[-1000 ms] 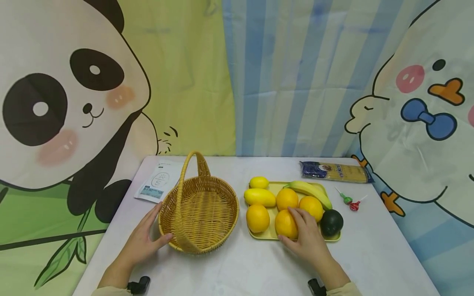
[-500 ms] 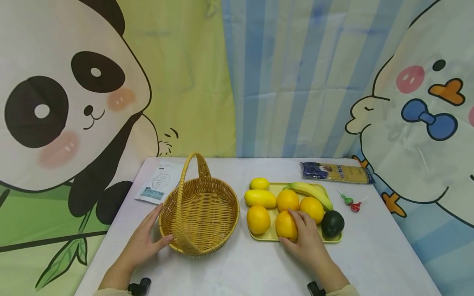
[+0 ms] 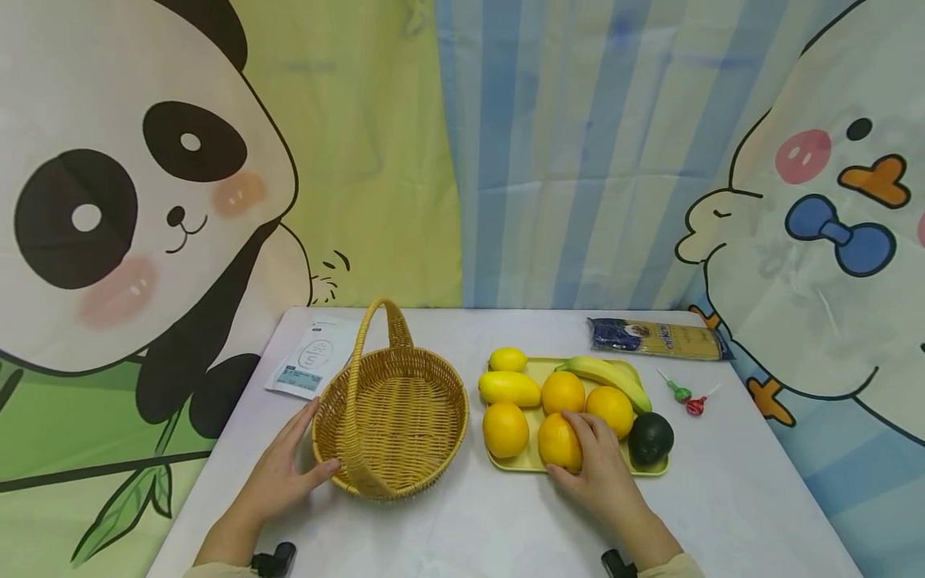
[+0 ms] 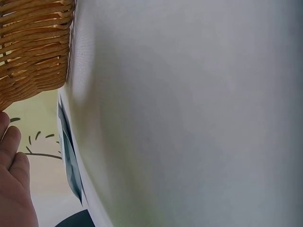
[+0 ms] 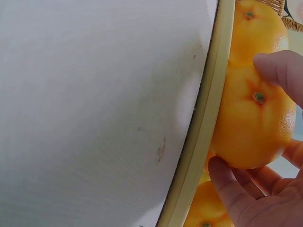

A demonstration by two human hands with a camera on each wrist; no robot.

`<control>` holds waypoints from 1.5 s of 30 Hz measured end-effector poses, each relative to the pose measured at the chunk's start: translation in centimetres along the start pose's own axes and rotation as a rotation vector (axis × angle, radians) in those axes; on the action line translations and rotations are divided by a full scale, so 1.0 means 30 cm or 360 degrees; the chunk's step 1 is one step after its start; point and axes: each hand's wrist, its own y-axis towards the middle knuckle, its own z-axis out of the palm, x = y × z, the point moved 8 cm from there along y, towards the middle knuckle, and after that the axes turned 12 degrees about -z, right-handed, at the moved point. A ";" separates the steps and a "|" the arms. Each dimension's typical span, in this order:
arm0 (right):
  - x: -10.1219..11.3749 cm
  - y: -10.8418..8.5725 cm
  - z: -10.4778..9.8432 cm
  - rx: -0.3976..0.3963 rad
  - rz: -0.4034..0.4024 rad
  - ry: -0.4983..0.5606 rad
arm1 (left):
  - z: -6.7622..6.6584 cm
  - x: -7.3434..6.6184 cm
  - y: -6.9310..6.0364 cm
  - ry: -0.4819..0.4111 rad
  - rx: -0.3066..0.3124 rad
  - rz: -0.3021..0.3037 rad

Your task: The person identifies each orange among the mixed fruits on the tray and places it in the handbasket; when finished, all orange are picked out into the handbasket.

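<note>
A wicker basket [image 3: 405, 425] with a tall handle stands at the left centre of the table, with nothing inside. My left hand [image 3: 278, 474] rests against its left side, thumb and fingers spread; the left wrist view shows fingers [image 4: 9, 146] just under the weave of the basket [image 4: 33, 47]. On a yellow tray [image 3: 533, 459] to the right, my right hand [image 3: 603, 474] grips the front middle orange [image 3: 556, 441]. In the right wrist view, thumb and fingers lie on opposite sides of this orange [image 5: 251, 123], close by the tray rim [image 5: 201, 118].
Around it on the tray are more oranges [image 3: 506, 429], a banana [image 3: 607, 377], a long yellow fruit [image 3: 509, 388], a lemon [image 3: 507, 359] and a dark green fruit [image 3: 650, 439]. A pasta packet [image 3: 661, 339], two lollipops [image 3: 679, 392] and a white pouch [image 3: 311, 357] lie nearby.
The head view shifts very slightly. Both hands, the basket and the fruit keep their places.
</note>
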 end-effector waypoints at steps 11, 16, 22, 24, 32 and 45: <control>-0.015 0.002 -0.019 0.0159 0.0093 0.0056 | 0.001 -0.004 -0.004 -0.0017 -0.0006 0.0010; -0.018 0.003 -0.036 0.0190 0.0091 0.0053 | 0.001 -0.004 -0.005 -0.0023 -0.0008 0.0021; -0.024 0.002 -0.046 0.0222 0.0106 0.0046 | -0.001 -0.002 -0.003 -0.0017 -0.0014 0.0033; -0.023 0.001 -0.049 0.0219 0.0098 0.0051 | -0.001 0.000 -0.001 -0.0017 -0.0015 0.0037; -0.007 0.001 -0.077 0.0195 0.0036 0.0060 | 0.000 -0.002 0.002 -0.0012 -0.0015 0.0032; 0.013 0.018 -0.126 0.0322 0.0090 0.0108 | 0.002 0.002 -0.002 -0.0026 -0.0013 0.0030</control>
